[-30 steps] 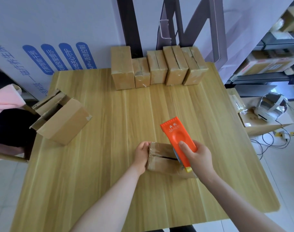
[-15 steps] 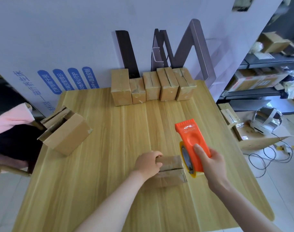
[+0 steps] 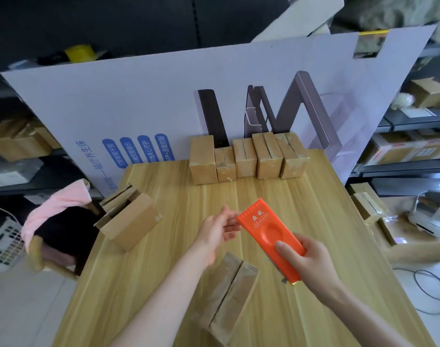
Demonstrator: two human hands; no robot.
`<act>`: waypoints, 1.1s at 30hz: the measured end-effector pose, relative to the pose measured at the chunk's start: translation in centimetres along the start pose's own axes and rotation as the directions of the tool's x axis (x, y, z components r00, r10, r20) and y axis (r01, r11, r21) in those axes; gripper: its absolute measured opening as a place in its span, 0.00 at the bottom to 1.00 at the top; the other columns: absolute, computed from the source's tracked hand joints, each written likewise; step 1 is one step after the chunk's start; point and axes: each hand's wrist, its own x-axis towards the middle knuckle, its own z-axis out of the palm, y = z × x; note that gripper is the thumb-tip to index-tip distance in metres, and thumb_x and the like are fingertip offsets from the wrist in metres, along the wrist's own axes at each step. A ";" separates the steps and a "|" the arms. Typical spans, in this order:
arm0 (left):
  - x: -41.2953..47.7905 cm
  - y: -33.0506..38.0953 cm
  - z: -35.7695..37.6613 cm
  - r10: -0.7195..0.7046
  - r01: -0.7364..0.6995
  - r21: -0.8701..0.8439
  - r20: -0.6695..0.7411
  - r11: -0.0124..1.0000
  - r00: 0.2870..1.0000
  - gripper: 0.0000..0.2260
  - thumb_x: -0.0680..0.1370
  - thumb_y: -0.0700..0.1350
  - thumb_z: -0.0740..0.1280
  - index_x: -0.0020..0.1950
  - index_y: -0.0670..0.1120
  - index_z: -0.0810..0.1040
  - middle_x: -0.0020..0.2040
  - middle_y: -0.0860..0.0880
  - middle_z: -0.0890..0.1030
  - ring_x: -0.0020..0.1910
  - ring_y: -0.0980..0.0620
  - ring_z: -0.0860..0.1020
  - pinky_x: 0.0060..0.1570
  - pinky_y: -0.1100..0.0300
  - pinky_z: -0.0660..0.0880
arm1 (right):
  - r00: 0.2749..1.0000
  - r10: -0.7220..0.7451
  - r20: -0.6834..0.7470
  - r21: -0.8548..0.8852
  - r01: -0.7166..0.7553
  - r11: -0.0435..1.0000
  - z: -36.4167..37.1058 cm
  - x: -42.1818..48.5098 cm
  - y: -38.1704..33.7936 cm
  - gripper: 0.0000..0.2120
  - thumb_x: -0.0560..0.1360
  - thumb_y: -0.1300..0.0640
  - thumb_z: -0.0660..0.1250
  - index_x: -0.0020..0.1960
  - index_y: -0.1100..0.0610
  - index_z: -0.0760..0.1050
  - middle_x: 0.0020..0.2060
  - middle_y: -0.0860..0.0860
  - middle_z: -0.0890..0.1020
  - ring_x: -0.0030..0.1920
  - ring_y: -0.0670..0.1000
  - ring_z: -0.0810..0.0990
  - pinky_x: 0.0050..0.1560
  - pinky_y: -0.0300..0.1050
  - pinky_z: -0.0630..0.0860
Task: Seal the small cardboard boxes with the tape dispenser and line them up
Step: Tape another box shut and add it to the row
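Gripping the orange tape dispenser [image 3: 269, 234], the right hand [image 3: 311, 264] held it above the tabletop [image 3: 314, 209]. The left hand [image 3: 217, 230] was open, holding nothing. The small box [image 3: 226, 296] lay loose near the front edge, so it might slide when taped.

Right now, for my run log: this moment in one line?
right hand: grips tape dispenser | left hand: open, beside its tip | near box: on table, untouched | back row: five boxes

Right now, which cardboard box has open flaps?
The box at the left edge of the table, lying on its side, flaps splayed open. The back row of five and the near box are closed.
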 end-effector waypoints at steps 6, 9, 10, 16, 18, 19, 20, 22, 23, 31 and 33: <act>-1.2 2.8 0.2 0.160 -0.166 0.174 0.050 0.971 0.986 0.09 0.80 0.47 0.64 0.50 0.46 0.83 0.43 0.51 0.85 0.43 0.56 0.81 0.45 0.61 0.75 | 0.998 -0.067 -0.019 -0.133 0.064 0.989 -0.1 0.3 -0.8 0.03 0.71 0.56 0.74 0.43 0.54 0.81 0.30 0.55 0.82 0.27 0.57 0.82 0.26 0.59 0.79; -0.9 3.1 0.1 0.067 -0.067 0.064 0.004 0.996 0.998 0.08 0.78 0.48 0.68 0.45 0.46 0.83 0.38 0.51 0.83 0.37 0.56 0.79 0.41 0.62 0.75 | 0.995 -0.101 0.000 -0.189 0.099 0.977 -0.1 0.4 -0.7 0.06 0.70 0.50 0.74 0.43 0.51 0.81 0.32 0.52 0.83 0.31 0.55 0.83 0.31 0.59 0.80; -0.7 3.2 0.1 0.028 -0.028 0.022 -0.005 0.999 1.000 0.07 0.77 0.48 0.69 0.42 0.47 0.82 0.36 0.51 0.82 0.36 0.55 0.78 0.39 0.62 0.75 | 0.994 -0.109 0.015 -0.196 0.109 0.974 0.0 0.4 -0.8 0.06 0.70 0.50 0.75 0.43 0.50 0.81 0.32 0.52 0.83 0.31 0.54 0.83 0.32 0.60 0.80; 1.6 4.1 0.1 0.063 -0.045 0.164 -0.109 0.986 0.992 0.06 0.78 0.39 0.68 0.42 0.46 0.80 0.34 0.51 0.80 0.34 0.55 0.75 0.41 0.61 0.73 | 0.986 -0.167 0.005 -0.375 0.157 0.914 0.8 0.8 -2.8 0.18 0.64 0.37 0.69 0.40 0.53 0.80 0.30 0.50 0.82 0.31 0.50 0.81 0.34 0.55 0.79; 2.2 4.7 0.0 0.088 -0.061 0.212 -0.120 0.975 0.989 0.06 0.78 0.40 0.67 0.42 0.46 0.80 0.34 0.51 0.80 0.33 0.55 0.74 0.38 0.63 0.72 | 0.984 -0.176 -0.024 -0.433 0.148 0.889 1.3 1.2 -3.5 0.15 0.68 0.42 0.71 0.40 0.54 0.79 0.30 0.49 0.82 0.31 0.49 0.81 0.34 0.53 0.78; 2.5 5.0 -0.2 0.091 -0.062 0.223 -0.121 0.973 0.988 0.06 0.78 0.40 0.68 0.41 0.46 0.80 0.34 0.50 0.79 0.33 0.55 0.74 0.36 0.64 0.72 | 0.984 -0.177 -0.031 -0.458 0.143 0.877 1.5 1.3 -3.9 0.14 0.69 0.43 0.71 0.40 0.54 0.79 0.30 0.49 0.82 0.32 0.49 0.81 0.34 0.51 0.77; 2.8 5.2 -0.3 0.092 -0.061 0.237 -0.120 0.970 0.988 0.06 0.78 0.40 0.68 0.41 0.45 0.79 0.34 0.50 0.79 0.32 0.55 0.74 0.34 0.65 0.72 | 0.984 -0.178 -0.031 -0.487 0.140 0.862 1.8 1.4 -4.2 0.14 0.69 0.43 0.71 0.40 0.54 0.79 0.30 0.49 0.82 0.32 0.48 0.81 0.33 0.49 0.77; 3.4 5.4 -0.5 0.092 -0.056 0.277 -0.121 0.959 0.988 0.06 0.78 0.38 0.66 0.42 0.44 0.79 0.34 0.49 0.79 0.32 0.55 0.73 0.30 0.67 0.71 | 0.983 -0.180 -0.021 -0.550 0.139 0.824 2.2 1.5 -4.9 0.15 0.69 0.42 0.69 0.40 0.54 0.78 0.31 0.48 0.81 0.32 0.47 0.80 0.31 0.45 0.75; 3.6 5.3 -0.6 0.090 -0.050 0.295 -0.125 0.954 0.988 0.07 0.79 0.37 0.65 0.42 0.43 0.79 0.34 0.48 0.79 0.32 0.54 0.73 0.30 0.67 0.71 | 0.984 -0.180 -0.018 -0.573 0.137 0.808 2.3 1.4 -5.2 0.15 0.70 0.41 0.69 0.40 0.54 0.78 0.31 0.47 0.81 0.32 0.47 0.80 0.30 0.44 0.74; 5.2 5.0 -3.0 0.091 -0.033 0.253 -0.224 0.967 0.970 0.07 0.78 0.36 0.67 0.40 0.42 0.79 0.34 0.47 0.80 0.30 0.56 0.74 0.28 0.69 0.72 | 0.992 -0.124 -0.001 -0.617 0.097 0.781 0.6 0.4 -4.9 0.14 0.68 0.41 0.69 0.41 0.52 0.78 0.32 0.46 0.81 0.33 0.45 0.80 0.34 0.46 0.77; 5.5 4.5 -3.6 0.060 0.002 0.242 -0.248 0.970 0.967 0.06 0.77 0.36 0.68 0.41 0.41 0.79 0.34 0.47 0.80 0.29 0.56 0.74 0.29 0.69 0.72 | 0.996 -0.085 -0.014 -0.628 0.057 0.776 -0.6 -0.3 -4.0 0.14 0.67 0.41 0.70 0.41 0.51 0.79 0.31 0.47 0.81 0.32 0.45 0.80 0.35 0.47 0.78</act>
